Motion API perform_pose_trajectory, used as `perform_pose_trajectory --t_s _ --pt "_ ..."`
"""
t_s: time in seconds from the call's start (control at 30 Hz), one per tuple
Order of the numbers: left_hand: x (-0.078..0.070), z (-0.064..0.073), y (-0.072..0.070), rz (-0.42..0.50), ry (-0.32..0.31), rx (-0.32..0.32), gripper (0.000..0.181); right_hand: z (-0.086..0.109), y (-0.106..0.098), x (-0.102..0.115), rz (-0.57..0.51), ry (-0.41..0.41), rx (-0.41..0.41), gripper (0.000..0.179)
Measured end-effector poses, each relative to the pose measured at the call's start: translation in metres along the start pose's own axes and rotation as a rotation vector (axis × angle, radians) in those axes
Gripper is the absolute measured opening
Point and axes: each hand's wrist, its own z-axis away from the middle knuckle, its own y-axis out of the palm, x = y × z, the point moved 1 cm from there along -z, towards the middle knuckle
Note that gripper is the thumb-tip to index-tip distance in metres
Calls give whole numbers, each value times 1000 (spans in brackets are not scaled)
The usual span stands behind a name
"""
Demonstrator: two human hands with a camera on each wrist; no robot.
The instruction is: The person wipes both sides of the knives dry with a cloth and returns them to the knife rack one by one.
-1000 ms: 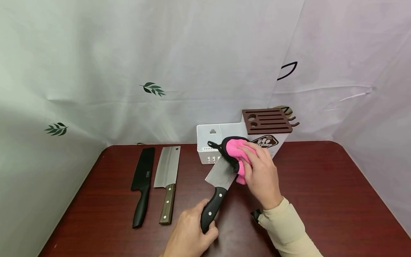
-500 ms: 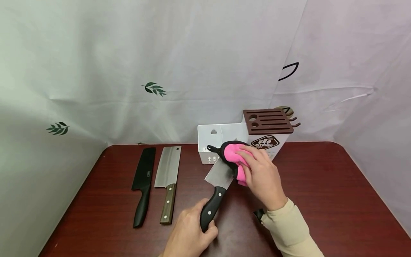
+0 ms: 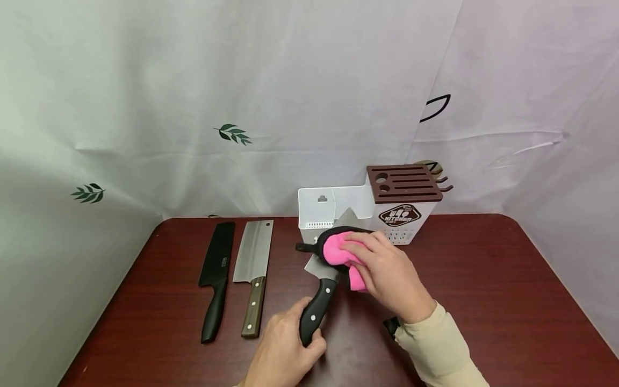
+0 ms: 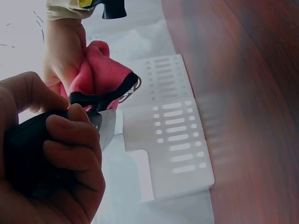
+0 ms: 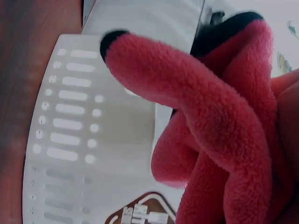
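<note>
My left hand (image 3: 285,338) grips the black riveted handle of a kitchen knife (image 3: 316,312), its blade pointing up and away. In the left wrist view the fingers (image 4: 74,154) curl round that handle. With my right hand (image 3: 391,274) I hold a bunched pink cloth (image 3: 336,250) with black edging and a small loop. The cloth lies across the middle of the blade and hides it; the blade's tip and heel show on either side. Pink folds (image 5: 210,121) fill much of the right wrist view.
To the left on the dark red table (image 3: 159,301) lie a black knife (image 3: 217,258) and a cleaver (image 3: 253,252) with a wooden handle. Behind the hands stands a white knife holder (image 3: 403,220) with a brown slotted top (image 3: 403,183) and side hooks. A pale curtain hangs behind.
My right hand has slid the cloth down the blade toward the handle, so the tip is now uncovered. The left hand keeps its grip, shifted slightly left. The other knives stay put.
</note>
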Motion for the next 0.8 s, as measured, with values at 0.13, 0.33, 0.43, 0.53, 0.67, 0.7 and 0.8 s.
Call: perform_pose_trajectory --t_s 0.13,0.33,0.43,0.53,0.67,0.7,0.8 --pt "2 0 0 -12 36 -47 39 0 3 5 -29 -63 59 29" --pt "4 -1 1 -9 12 -31 37 1 3 6 -88 -86 99 30" --pt "5 -1 1 -16 7 -26 36 1 4 5 -130 -93 112 30" --pt "5 -1 1 -26 -4 -21 37 1 6 5 -158 -102 117 30" --pt "4 -1 0 -30 -15 -10 37 0 9 5 -178 -110 81 29" --pt "4 -1 0 -33 -10 -13 37 0 9 5 -179 -108 67 29" --pt "4 -1 0 -40 17 -33 36 -1 11 6 -169 -88 26 29"
